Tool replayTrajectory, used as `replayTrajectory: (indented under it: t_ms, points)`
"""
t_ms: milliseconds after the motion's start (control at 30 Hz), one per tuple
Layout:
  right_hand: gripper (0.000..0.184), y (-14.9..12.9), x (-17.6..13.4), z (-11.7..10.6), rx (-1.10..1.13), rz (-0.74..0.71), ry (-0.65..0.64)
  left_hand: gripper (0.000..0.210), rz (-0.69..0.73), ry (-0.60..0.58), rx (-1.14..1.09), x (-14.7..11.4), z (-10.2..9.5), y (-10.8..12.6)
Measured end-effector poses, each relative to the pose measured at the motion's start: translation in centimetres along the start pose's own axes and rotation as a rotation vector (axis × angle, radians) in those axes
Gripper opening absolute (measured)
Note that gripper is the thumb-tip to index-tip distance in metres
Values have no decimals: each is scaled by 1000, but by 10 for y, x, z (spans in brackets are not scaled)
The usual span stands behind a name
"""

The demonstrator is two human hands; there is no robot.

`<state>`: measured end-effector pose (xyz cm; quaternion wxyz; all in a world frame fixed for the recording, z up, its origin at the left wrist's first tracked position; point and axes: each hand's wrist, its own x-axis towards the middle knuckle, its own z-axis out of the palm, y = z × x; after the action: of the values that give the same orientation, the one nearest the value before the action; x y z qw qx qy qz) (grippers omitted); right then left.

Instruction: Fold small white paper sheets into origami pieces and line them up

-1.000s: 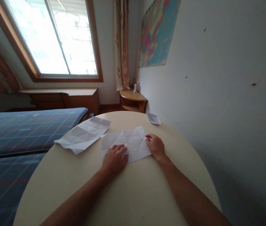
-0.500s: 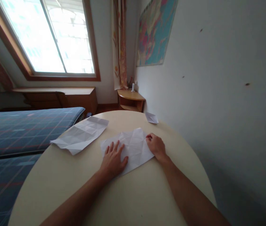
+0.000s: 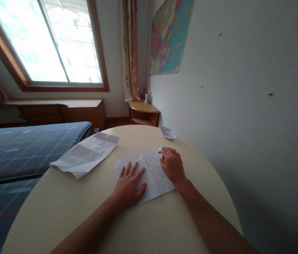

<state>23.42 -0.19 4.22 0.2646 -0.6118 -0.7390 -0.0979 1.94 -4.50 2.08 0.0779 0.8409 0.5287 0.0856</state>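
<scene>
Where the creased sheet [image 3: 154,177] lies: beneath left hand [image 3: 128,186] and right hand [image 3: 172,165]
Left hand: flat, fingers spread
Right hand: curled near far corner; cannot tell whether pinching

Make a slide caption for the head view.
Left hand and right hand on a creased paper sheet atop a round table.

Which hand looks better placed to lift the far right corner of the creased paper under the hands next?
Probably the right hand: it is curled at that corner of the creased paper. The left hand lies spread over the paper's left part, farther from the corner, so it seems better suited to steadying.
</scene>
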Motion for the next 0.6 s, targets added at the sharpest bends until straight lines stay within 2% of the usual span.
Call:
replayTrajectory:
  t_ms: [67, 167, 267, 400, 600]
  points:
    - [38, -23, -7, 4, 62, -175, -64, 64, 39, -7, -9, 0, 0, 1]
    - [41, -49, -17, 12, 76, -154, -153, 69, 80, -4, -27, 0, 0, 1]
    - [47, -58, -23, 20, 180, -204, -294, 69, 94, 15, -35, 2, 2, -1]
    - [51, -53, -24, 25, 227, -147, -455, 59, 13, 22, -12, 6, 6, -3]
    - [61, -24, -11, 25, 105, 3, -520, 61, -65, 12, 49, 6, 4, -3]
